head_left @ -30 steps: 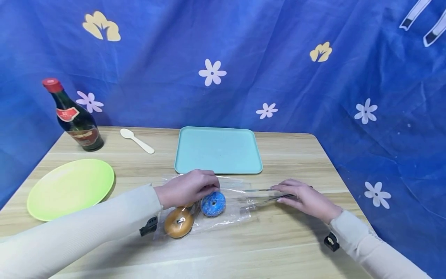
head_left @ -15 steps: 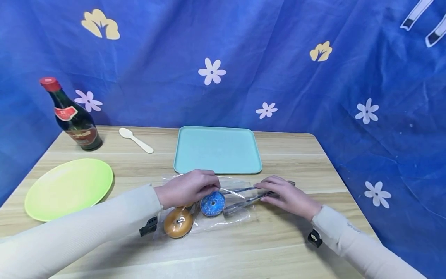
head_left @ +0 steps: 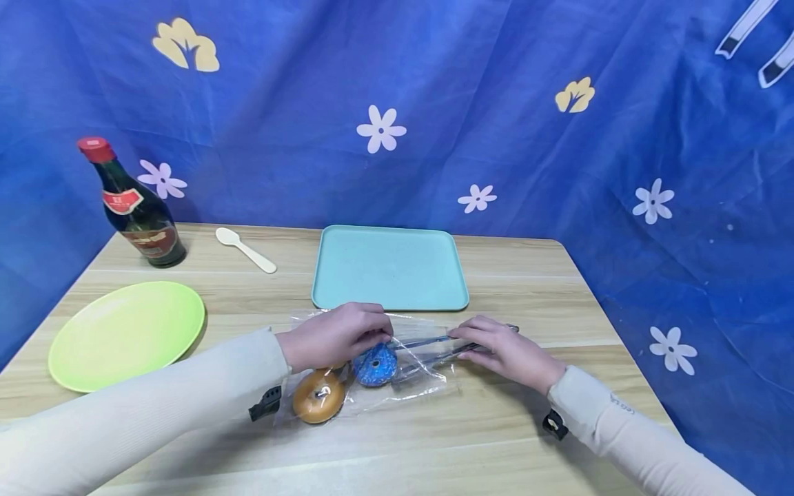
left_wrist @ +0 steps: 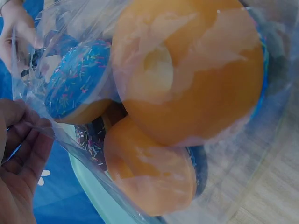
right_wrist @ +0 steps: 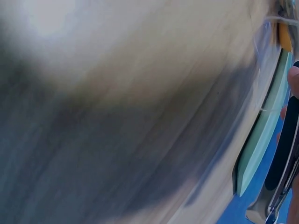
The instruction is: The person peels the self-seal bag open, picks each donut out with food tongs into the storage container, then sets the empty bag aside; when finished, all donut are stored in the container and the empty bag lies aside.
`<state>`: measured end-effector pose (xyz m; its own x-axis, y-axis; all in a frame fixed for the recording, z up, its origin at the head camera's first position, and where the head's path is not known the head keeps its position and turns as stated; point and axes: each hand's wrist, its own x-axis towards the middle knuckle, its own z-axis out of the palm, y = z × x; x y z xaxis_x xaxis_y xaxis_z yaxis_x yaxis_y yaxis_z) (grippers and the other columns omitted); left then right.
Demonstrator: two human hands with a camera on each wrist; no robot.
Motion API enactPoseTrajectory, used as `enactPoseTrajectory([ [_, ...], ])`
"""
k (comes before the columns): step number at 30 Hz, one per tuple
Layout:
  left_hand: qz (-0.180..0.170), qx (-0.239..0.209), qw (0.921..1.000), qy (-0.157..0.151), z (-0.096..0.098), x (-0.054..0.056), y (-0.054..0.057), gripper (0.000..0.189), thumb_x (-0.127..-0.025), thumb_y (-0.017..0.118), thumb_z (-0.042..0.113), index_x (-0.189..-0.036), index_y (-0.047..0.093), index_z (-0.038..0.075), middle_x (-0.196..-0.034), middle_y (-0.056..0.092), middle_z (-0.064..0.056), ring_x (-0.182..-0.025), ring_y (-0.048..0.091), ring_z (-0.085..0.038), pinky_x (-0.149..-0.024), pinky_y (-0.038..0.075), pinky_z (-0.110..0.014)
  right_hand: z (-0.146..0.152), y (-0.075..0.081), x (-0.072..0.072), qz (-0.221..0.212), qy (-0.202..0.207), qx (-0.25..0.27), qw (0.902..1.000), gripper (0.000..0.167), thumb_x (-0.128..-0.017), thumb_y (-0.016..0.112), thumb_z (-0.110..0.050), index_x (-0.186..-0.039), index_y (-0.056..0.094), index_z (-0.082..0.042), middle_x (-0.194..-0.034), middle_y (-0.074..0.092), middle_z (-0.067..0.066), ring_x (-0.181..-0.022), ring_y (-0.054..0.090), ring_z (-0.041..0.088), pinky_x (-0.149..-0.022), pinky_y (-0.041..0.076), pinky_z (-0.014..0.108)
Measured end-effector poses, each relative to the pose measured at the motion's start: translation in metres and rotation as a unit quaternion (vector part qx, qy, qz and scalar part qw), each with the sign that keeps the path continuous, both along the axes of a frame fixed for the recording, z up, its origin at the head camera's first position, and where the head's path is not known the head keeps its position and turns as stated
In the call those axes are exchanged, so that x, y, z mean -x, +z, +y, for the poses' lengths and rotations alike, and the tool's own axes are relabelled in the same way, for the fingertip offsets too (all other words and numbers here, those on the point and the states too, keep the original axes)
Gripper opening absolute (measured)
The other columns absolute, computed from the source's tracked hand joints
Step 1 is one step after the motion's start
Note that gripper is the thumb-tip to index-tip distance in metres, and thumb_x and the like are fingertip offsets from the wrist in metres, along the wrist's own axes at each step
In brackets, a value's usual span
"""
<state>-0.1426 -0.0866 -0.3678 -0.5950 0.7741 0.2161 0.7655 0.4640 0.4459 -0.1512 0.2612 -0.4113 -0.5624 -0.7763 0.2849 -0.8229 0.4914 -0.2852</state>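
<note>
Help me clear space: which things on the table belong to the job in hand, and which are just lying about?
In use:
- clear plastic bag
- doughnuts inside it
- tongs

Apparently lying about:
- green plate
- bottle
- white spoon
- turquoise tray (though it may be needed)

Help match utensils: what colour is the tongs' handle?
The handle is black and silver; best view: right wrist.

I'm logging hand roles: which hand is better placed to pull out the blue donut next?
The right hand, most likely: it holds the tongs, whose far ends show through the clear bag beside the blue donut. The left hand pinches the bag's edge.
</note>
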Motion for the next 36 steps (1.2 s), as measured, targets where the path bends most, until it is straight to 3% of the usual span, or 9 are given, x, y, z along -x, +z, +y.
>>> enactPoseTrajectory([
  [10, 0.000, -0.001, 1.0000, 0.003, -0.001, 0.000, 0.000, 0.009, -0.103, 0.066, 0.011, -0.103, 0.075, 0.013, -0.098, 0.073, 0.003, -0.091, 0.068, -0.006, -0.082, 0.061, -0.024, 0.001, 0.001, -0.003, 0.030, 0.005, -0.003, 0.9995, 0.041, -0.093, 0.079, -0.015, -0.133, 0.068, -0.017, -0.125, 0.072, -0.002, -0.115, 0.070, 0.016, -0.100, 0.059, 0.030],
  [15, -0.001, -0.004, 1.0000, 0.004, -0.002, 0.000, -0.001, 0.009, -0.103, 0.066, 0.012, -0.103, 0.075, 0.014, -0.100, 0.073, 0.003, -0.093, 0.069, -0.007, -0.083, 0.061, -0.024, 0.007, 0.001, -0.006, -0.008, -0.011, 0.001, 0.9999, 0.033, -0.097, 0.075, -0.017, -0.130, 0.070, -0.016, -0.125, 0.073, -0.001, -0.116, 0.070, 0.016, -0.100, 0.060, 0.033],
  [24, -0.001, -0.008, 1.0000, 0.006, -0.003, 0.000, -0.001, 0.010, -0.104, 0.065, 0.013, -0.103, 0.075, 0.014, -0.099, 0.073, 0.002, -0.090, 0.067, -0.005, -0.080, 0.059, -0.023, 0.032, 0.000, -0.014, -0.144, -0.040, 0.040, 0.9880, 0.029, -0.100, 0.072, -0.016, -0.127, 0.071, -0.008, -0.121, 0.076, 0.005, -0.108, 0.075, 0.019, -0.096, 0.061, 0.031],
  [30, -0.005, -0.008, 0.9999, 0.008, -0.002, 0.000, -0.002, 0.011, -0.104, 0.064, 0.012, -0.103, 0.075, 0.013, -0.099, 0.073, 0.000, -0.088, 0.065, -0.004, -0.078, 0.059, -0.024, 0.057, 0.005, -0.020, -0.160, -0.079, 0.045, 0.9829, 0.029, -0.097, 0.075, -0.017, -0.125, 0.072, -0.008, -0.117, 0.078, 0.006, -0.104, 0.076, 0.020, -0.092, 0.062, 0.032],
  [36, 0.003, -0.008, 0.9999, 0.011, -0.002, 0.000, -0.002, 0.011, -0.104, 0.064, 0.012, -0.102, 0.074, 0.013, -0.097, 0.072, 0.002, -0.087, 0.064, -0.004, -0.078, 0.059, -0.025, 0.086, 0.013, -0.018, -0.130, -0.110, 0.030, 0.9849, 0.028, -0.094, 0.078, -0.012, -0.121, 0.073, -0.008, -0.109, 0.078, -0.002, -0.100, 0.075, 0.015, -0.086, 0.062, 0.028],
])
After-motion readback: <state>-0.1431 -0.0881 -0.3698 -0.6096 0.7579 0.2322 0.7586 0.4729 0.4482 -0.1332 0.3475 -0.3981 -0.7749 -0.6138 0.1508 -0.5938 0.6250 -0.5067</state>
